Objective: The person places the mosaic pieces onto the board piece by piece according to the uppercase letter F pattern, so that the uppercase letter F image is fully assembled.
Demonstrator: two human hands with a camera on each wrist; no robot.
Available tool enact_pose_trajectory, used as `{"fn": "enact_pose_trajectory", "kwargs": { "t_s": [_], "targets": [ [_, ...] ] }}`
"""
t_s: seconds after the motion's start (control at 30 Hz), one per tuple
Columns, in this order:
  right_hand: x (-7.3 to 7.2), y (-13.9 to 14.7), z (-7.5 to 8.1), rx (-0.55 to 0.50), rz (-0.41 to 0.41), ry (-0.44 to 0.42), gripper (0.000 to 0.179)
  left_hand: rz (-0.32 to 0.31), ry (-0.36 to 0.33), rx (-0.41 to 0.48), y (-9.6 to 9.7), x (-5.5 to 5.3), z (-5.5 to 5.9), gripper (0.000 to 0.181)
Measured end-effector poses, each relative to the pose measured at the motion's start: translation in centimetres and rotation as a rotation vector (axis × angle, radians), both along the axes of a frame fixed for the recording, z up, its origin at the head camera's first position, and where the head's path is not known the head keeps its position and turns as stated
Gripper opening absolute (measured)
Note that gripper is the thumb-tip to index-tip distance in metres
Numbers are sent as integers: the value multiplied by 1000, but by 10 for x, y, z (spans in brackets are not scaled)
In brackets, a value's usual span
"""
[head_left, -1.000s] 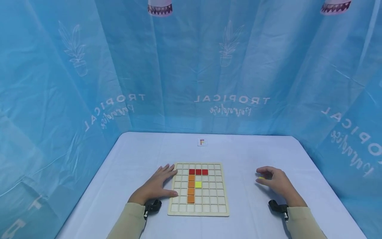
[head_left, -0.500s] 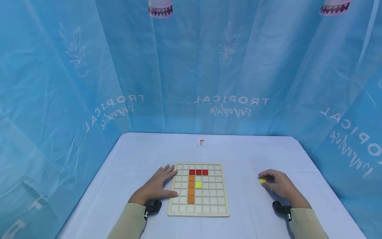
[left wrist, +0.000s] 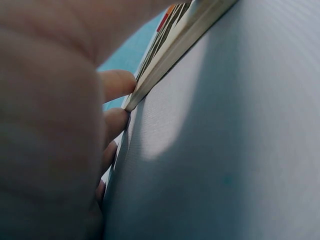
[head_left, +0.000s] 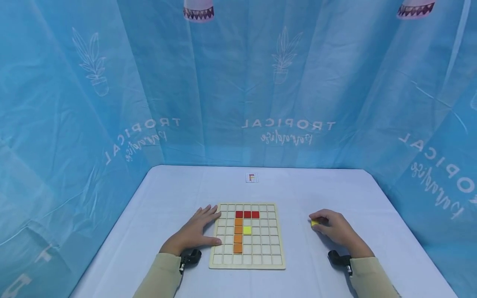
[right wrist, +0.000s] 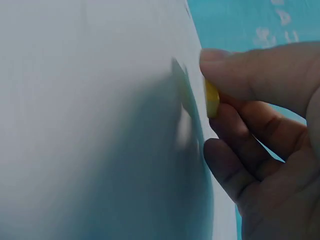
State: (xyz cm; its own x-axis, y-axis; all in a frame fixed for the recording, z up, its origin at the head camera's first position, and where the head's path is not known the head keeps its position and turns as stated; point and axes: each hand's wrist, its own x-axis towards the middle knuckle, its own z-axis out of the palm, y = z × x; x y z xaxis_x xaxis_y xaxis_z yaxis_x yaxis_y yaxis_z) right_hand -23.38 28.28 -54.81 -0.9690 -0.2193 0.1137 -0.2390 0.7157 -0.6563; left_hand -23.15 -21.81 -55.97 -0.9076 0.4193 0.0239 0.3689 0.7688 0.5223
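A pale wooden grid board (head_left: 247, 266) lies on the white table. On it sit a row of red tiles (head_left: 247, 215), a column of orange tiles (head_left: 238, 234) below the row's left end, and one yellow tile (head_left: 247, 230) beside that column. My left hand (head_left: 194, 232) rests with spread fingers at the board's left edge; fingertips (left wrist: 120, 84) touch the rim in the left wrist view. To the right of the board, my right hand (head_left: 335, 228) pinches another yellow tile (right wrist: 212, 99) between thumb and fingers, just above the table.
A small pattern card (head_left: 251, 177) lies behind the board, near the table's far edge. White cloth covers the table (head_left: 298, 265). A blue printed curtain (head_left: 238, 82) surrounds the back and sides. A black wrist camera (head_left: 339, 259) sits on each wrist.
My right hand first drew slightly right with the yellow tile, which came into clearer view, then moved left toward the board. The left hand and the board stay in place.
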Motion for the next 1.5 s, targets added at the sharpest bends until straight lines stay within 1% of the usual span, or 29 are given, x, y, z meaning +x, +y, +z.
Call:
{"fn": "enact_pose_trajectory", "kwargs": {
  "t_s": [0.13,0.3,0.47,0.63,0.77,0.97,1.13,1.3,1.5],
  "targets": [
    [0,-29,2,-2,27,12,29,2,4,6,0,1,1,109],
    [0,-66,5,-13,97,61,28,2,17,3,0,1,0,108],
    [-1,-102,6,-26,201,75,29,2,6,0,0,0,-1,109],
    [-1,-131,6,-23,350,84,29,10,-10,9,0,0,-1,109],
    [-2,-147,7,-8,409,88,27,10,-8,9,1,0,0,108],
    [-4,-163,9,51,443,86,26,7,10,12,1,1,0,107],
    [-7,-171,8,98,428,76,27,14,15,9,0,1,0,107],
    [-6,-172,8,97,428,92,27,13,8,13,1,1,-1,108],
    [-4,-174,9,89,413,88,27,16,10,12,-1,1,-2,109]
  ]
}}
